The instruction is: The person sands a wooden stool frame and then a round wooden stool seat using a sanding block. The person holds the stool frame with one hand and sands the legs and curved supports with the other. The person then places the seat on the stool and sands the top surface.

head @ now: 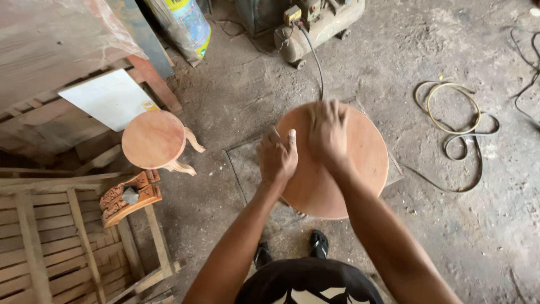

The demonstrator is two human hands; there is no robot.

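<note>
A round wooden table top (360,169) stands in front of me on the dirt floor. My left hand (277,156) grips its left edge, thumb up. My right hand (328,134) lies flat on the top's surface near the far edge, blurred with motion; whether it holds a cloth or paper I cannot tell.
A small round wooden stool (154,139) stands to the left, by a white board (109,98) and slatted wooden frames (50,236). A carved wooden piece (129,197) rests on the frames. An air compressor (318,22) sits at the back; coiled hoses (453,121) lie to the right.
</note>
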